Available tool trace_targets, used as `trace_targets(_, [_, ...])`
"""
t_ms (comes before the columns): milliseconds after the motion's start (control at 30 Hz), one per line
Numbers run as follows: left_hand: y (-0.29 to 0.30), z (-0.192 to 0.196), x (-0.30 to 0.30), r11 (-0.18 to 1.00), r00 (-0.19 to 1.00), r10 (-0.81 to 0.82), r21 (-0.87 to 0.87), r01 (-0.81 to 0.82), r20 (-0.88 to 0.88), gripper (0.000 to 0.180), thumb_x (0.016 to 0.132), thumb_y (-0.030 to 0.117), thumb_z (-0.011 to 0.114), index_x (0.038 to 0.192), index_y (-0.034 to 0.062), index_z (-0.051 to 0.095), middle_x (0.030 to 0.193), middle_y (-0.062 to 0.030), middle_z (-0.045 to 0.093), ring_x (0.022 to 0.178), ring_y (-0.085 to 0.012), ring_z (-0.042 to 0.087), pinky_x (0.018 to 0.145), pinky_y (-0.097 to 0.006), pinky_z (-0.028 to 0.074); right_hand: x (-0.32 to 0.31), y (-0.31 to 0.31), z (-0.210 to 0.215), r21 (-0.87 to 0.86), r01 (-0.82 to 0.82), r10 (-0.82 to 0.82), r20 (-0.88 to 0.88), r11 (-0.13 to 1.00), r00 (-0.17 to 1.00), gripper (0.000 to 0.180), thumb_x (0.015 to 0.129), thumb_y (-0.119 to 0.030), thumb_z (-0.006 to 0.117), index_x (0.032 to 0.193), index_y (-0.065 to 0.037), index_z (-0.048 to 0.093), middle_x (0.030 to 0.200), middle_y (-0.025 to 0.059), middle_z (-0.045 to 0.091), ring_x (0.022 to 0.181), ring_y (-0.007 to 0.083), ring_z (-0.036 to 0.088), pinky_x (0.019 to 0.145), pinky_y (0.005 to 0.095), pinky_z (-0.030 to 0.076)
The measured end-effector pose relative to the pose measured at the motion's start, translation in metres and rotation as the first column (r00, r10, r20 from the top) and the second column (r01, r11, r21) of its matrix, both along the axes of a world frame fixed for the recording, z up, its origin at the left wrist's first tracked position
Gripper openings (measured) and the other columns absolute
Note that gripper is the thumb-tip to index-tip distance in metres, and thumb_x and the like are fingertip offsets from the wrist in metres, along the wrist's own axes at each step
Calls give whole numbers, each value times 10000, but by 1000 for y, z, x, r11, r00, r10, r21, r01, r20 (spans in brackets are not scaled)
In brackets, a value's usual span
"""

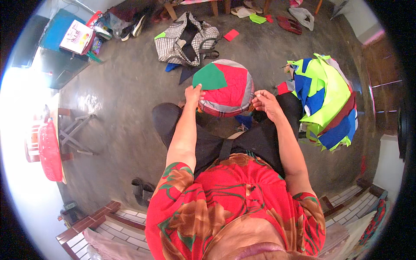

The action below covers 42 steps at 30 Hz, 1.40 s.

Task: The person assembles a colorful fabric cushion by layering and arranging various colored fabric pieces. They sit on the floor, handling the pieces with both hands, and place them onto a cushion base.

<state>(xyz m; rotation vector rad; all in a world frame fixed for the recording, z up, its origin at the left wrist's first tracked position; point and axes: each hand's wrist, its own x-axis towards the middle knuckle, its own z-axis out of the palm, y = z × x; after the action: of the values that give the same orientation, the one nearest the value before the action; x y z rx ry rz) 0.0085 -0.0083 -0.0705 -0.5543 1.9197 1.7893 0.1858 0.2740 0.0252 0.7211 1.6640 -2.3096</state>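
Person seated, red floral top at bottom of frame, black trousers, both bare forearms reaching forward over the lap. Left hand grips the left rim of a round patchwork cushion, fingers curled over the edge, thumb on top near the green patch. Right hand pinches the cushion's right rim, fingertips closed on the plaid edge. Cushion sits on the knees between both hands, roughly flat, slightly tilted toward the camera; top shows green, red quilted and grey/plaid patches.

Just right of the right knee: pile of cloth pieces, neon yellow-green, blue, dark red, white, stacked loosely, not touching the cushion. Left of the legs on the concrete floor: pair of dark shoes. Further left: red plastic basin and a folding stool frame beside it.

Beyond the cushion on the floor: checked fabric bag, open, dark straps across it, a blue scrap at its near edge. Small red cloth square just right of the bag. Far top: sandals and a green scrap near furniture legs. Top left: blue box with a booklet lying on it
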Motion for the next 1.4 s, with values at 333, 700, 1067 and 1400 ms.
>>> trace_targets(333, [-11, -11, 4, 997, 1000, 9, -73, -9, 6, 174, 828, 192, 629, 840, 20, 616, 684, -58, 615, 503, -147, 598, 387, -289, 442, -1, -1, -3, 50, -60, 60, 5, 997, 998, 182, 933, -279, 563, 1018, -118, 559, 872, 28, 630, 742, 113, 606, 640, 251, 488])
trace_targets(700, [-22, 5, 12, 783, 949, -245, -537, 313, 196, 216, 711, 229, 685, 764, 36, 605, 788, -97, 658, 649, -215, 637, 582, -392, 504, -2, -1, -3, 34, -85, 84, 3, 996, 996, 160, 959, -253, 526, 1030, -112, 556, 880, 19, 628, 764, 104, 592, 676, 248, 477])
trace_targets(1067, [10, 34, 53, 348, 497, -831, -931, 111, -251, 440, 632, 264, 807, 1010, 132, 627, 1070, -78, 521, 1070, -293, 494, 849, -456, 460, -3, -2, -7, 39, -67, 67, 2, 997, 998, 185, 943, -258, 551, 1037, -99, 562, 863, 33, 624, 739, 116, 600, 648, 255, 492])
trace_targets(1400, [15, 20, 51, 291, 444, -864, -955, 55, -238, 174, 683, 192, 759, 836, 142, 693, 992, -44, 549, 1057, -264, 495, 850, -429, 452, -1, -2, -3, 87, -68, 67, 11, 994, 998, 177, 937, -259, 559, 1016, -101, 564, 867, 41, 622, 734, 126, 601, 636, 256, 491])
